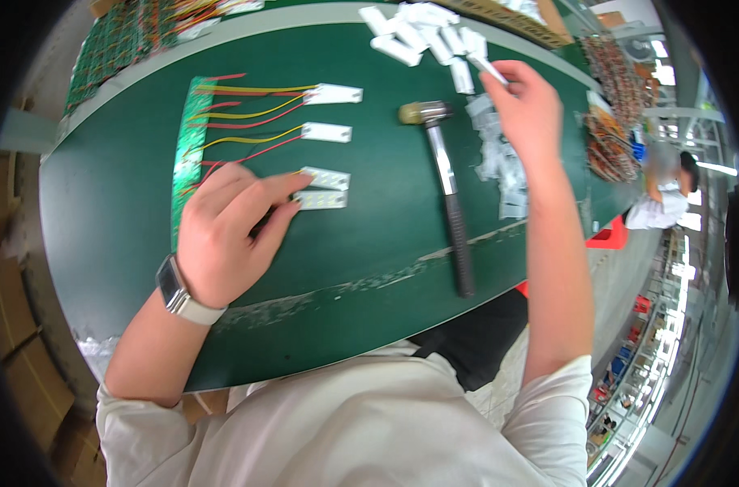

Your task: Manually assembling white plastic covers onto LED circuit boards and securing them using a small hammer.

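Nearest, at lower left, the person's left forearm wears a watch [173,284] and rests near the edge of the green counter [369,252]. A hammer [455,219] lies right of centre, its dark grip toward the person, a position that seems handy for picking up.

The left hand [227,227], left of centre, has thumb and fingertips close together at the left ends of two small strips, the upper strip [330,180] and the lower strip [321,200]; I cannot tell whether it pinches a wire there or only steadies them. Past its knuckles, a long green board [189,134] stands to the left, with red and yellow wires running right to a lower white plate [327,132] and an upper white plate [333,94]. Spreading the plates out in a column probably keeps the wires from tangling.

Translucent pieces [491,146] lie right of the hammer. Beyond them, at upper right, the right hand [532,105] pinches a thin white piece [488,68] at its end, beside the pile of white pieces [410,31], likely put within easy reach.

Farthest are wired green panels [126,49] at upper left, a carton [515,18] at upper right, and another person [661,203] at right.
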`<state>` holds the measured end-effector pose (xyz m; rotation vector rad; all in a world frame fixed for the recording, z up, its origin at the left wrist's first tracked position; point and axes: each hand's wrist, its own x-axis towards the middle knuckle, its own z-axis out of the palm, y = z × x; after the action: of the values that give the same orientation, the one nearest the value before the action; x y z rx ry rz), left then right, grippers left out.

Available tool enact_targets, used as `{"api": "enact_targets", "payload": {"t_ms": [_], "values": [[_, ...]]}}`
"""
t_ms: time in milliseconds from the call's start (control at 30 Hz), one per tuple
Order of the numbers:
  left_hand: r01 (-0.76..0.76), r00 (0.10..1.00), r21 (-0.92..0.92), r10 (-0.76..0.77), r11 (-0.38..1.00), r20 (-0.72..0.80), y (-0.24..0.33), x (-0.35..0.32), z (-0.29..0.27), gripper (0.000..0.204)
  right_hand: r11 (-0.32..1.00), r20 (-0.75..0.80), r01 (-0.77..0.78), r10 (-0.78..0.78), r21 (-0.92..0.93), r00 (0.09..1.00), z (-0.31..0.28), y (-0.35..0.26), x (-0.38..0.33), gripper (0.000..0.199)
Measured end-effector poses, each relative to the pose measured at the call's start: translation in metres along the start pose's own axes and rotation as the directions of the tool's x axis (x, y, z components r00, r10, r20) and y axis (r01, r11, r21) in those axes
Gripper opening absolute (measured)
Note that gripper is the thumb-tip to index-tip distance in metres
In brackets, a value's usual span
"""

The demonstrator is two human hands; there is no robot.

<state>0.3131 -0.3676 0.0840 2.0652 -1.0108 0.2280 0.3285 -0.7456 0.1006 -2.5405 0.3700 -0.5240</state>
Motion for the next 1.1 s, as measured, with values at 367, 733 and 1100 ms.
{"api": "enact_targets", "payload": {"t_ms": [367, 733, 1100], "values": [[0.145, 0.985, -0.209, -0.122, 0.967, 0.121, 0.002, -0.012, 0.005, 0.041, 0.875, 0.154, 0.447, -0.475, 0.187, 0.866, 0.020, -0.077, -0.168, 0.031], [0.160, 0.987, -0.212, -0.152, 0.964, 0.056, 0.009, -0.013, 0.016, 0.036, 0.912, 0.284, 0.229, -0.332, 0.340, 0.900, 0.019, -0.088, -0.161, 0.053], [0.186, 0.975, -0.058, -0.177, 0.981, 0.135, 0.012, -0.012, 0.010, 0.033, 0.835, 0.196, 0.272, -0.404, 0.478, 0.894, 0.039, -0.098, -0.160, 0.050]]}}
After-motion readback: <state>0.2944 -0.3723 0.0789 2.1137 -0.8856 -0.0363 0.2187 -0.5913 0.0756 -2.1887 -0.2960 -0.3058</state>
